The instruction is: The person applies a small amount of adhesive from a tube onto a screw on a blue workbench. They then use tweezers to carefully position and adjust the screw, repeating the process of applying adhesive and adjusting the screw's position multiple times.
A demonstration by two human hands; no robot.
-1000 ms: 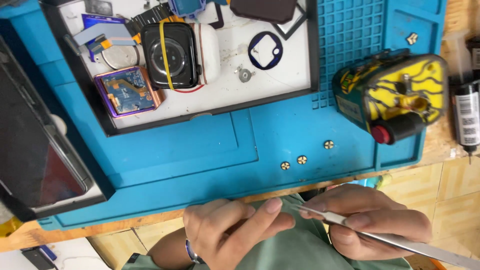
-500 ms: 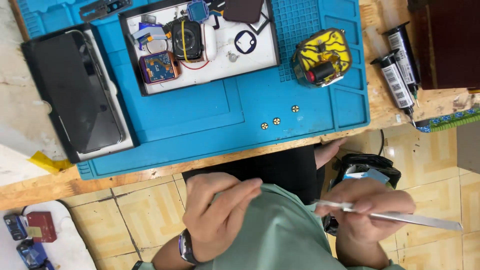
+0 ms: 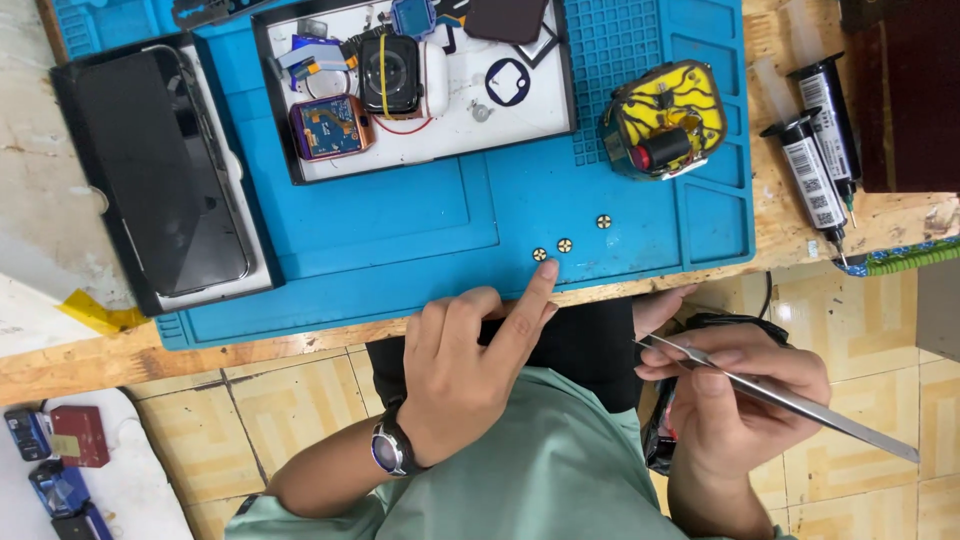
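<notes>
My left hand (image 3: 470,360) reaches up to the near edge of the blue work mat (image 3: 400,230), its index fingertip just below the three small round metal pieces (image 3: 565,243) lying on the mat. It holds nothing and its wrist wears a watch. Over my lap, my right hand (image 3: 745,395) grips metal tweezers (image 3: 790,400), their tip pointing left. Further up the mat, a white tray (image 3: 455,135) holds a taken-apart smartwatch body (image 3: 392,72), a small circuit board (image 3: 328,125) and loose parts.
A black phone (image 3: 165,165) lies at the mat's left. A yellow and black round device (image 3: 665,120) sits at the mat's right. Two black syringes (image 3: 815,150) rest on the wooden bench. Small boxes (image 3: 60,445) lie on the tiled floor, lower left.
The view has pulled back and shifted. My left hand has risen from my lap to the mat's edge, index finger extended towards the round pieces. The right hand still holds the tweezers.
</notes>
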